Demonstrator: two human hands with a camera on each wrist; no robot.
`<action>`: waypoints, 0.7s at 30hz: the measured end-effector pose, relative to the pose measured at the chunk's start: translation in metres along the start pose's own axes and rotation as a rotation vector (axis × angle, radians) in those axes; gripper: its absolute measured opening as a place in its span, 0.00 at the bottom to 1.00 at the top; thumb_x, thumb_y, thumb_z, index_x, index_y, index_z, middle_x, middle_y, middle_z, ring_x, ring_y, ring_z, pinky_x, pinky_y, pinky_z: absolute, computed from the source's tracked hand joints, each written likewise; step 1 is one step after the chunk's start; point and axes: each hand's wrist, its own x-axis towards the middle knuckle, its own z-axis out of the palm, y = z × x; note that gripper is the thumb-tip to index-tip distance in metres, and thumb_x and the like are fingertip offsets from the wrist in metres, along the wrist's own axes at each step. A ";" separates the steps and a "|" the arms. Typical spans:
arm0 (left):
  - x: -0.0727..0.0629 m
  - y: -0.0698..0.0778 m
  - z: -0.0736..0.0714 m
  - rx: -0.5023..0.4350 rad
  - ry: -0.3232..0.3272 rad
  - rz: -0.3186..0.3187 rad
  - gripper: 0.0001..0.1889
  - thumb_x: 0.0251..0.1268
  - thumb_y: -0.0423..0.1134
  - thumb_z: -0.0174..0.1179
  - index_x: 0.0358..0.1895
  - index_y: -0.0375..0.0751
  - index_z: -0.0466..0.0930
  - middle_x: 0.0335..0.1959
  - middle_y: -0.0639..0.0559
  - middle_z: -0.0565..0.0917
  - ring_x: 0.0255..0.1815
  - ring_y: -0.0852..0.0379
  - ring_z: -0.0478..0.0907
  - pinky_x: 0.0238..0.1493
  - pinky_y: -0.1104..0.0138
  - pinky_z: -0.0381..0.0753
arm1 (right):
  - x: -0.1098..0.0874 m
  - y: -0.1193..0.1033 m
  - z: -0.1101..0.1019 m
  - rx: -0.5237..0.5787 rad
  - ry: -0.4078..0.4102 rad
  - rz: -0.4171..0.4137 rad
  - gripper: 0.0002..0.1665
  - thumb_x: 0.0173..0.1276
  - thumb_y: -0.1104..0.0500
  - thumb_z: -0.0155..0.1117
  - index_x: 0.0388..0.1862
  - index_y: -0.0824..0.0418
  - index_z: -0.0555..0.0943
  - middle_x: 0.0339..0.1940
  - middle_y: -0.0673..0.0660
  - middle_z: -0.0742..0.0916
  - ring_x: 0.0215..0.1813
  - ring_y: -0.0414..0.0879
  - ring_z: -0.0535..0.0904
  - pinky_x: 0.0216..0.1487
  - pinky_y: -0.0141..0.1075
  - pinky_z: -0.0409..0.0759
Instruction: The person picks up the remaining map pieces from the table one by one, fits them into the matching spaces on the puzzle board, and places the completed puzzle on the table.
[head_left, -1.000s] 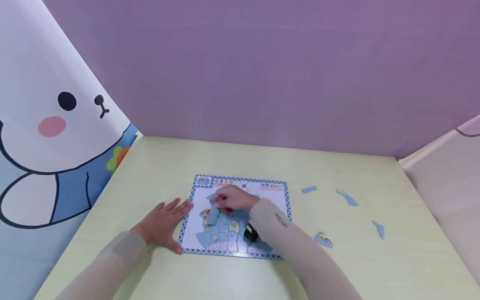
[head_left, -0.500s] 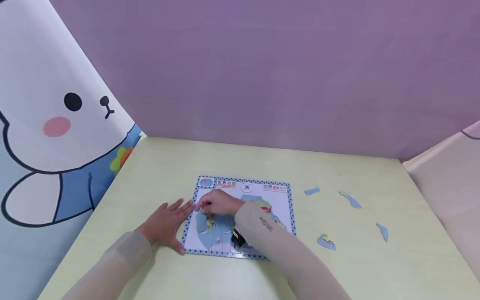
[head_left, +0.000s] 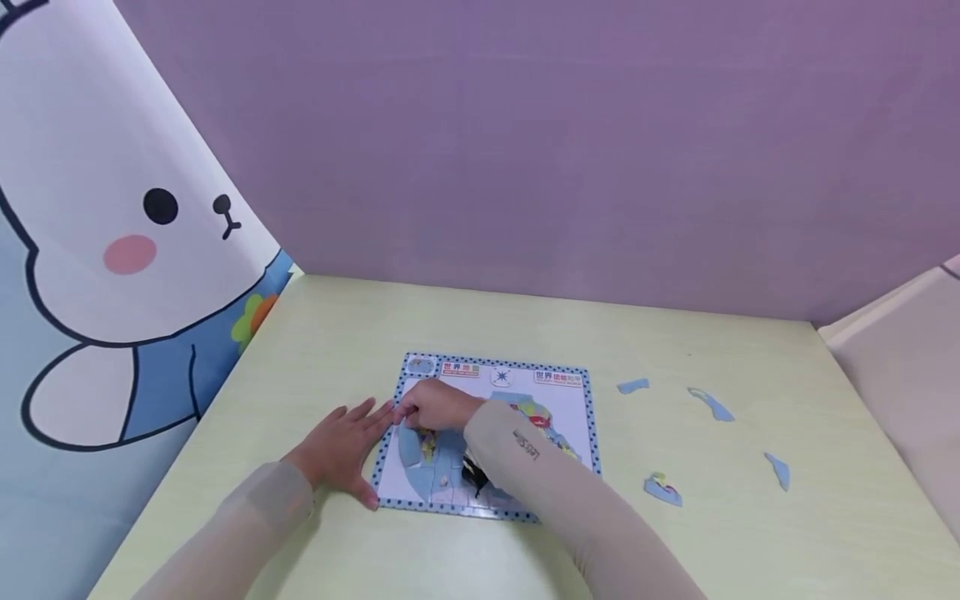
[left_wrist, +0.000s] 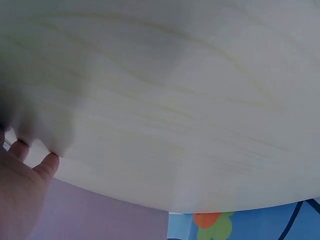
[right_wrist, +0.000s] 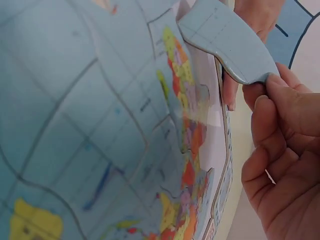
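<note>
A world map puzzle board with a blue dotted border lies on the table, many of its pieces in place. My right hand is over the board's left part. Between its thumb and fingers it pinches a curved light-blue puzzle piece, which in the right wrist view sits tilted beside the map's coloured land strip, over a white gap. My left hand lies with fingers spread at the board's left edge, fingertips right at the border. In the left wrist view only part of the left hand shows.
Several loose pieces lie right of the board: a small blue one, a long curved one, a narrow one and one with coloured land. A purple backdrop rises behind the table.
My right hand has moved left across the board with the blue piece, then stayed near the left edge. My left hand keeps its place at the border. The head view has shifted slightly.
</note>
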 end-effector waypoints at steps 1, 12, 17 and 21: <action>0.000 0.000 0.001 -0.005 0.001 -0.001 0.65 0.31 0.76 0.66 0.74 0.39 0.57 0.75 0.45 0.57 0.74 0.37 0.50 0.65 0.37 0.57 | 0.000 0.000 0.000 -0.005 -0.003 0.007 0.11 0.66 0.68 0.62 0.45 0.58 0.86 0.35 0.46 0.86 0.32 0.39 0.79 0.35 0.26 0.77; -0.005 -0.001 0.011 -0.055 0.028 0.014 0.66 0.29 0.77 0.66 0.73 0.37 0.58 0.74 0.43 0.58 0.73 0.36 0.51 0.65 0.36 0.54 | 0.006 0.004 0.011 -0.069 -0.044 -0.010 0.13 0.67 0.67 0.61 0.47 0.57 0.85 0.32 0.44 0.84 0.30 0.37 0.78 0.32 0.26 0.75; -0.004 -0.003 0.008 -0.036 0.043 0.018 0.66 0.29 0.77 0.65 0.73 0.37 0.58 0.74 0.43 0.59 0.73 0.35 0.52 0.65 0.37 0.54 | 0.004 0.003 0.007 -0.090 -0.033 -0.022 0.13 0.68 0.67 0.61 0.47 0.57 0.85 0.33 0.44 0.84 0.30 0.37 0.77 0.33 0.25 0.74; -0.001 -0.003 0.006 -0.044 0.045 0.022 0.67 0.29 0.78 0.65 0.74 0.36 0.55 0.74 0.43 0.58 0.73 0.35 0.51 0.66 0.37 0.54 | 0.002 0.002 0.004 -0.105 -0.033 -0.013 0.13 0.68 0.66 0.60 0.48 0.57 0.85 0.35 0.46 0.85 0.30 0.37 0.77 0.33 0.25 0.74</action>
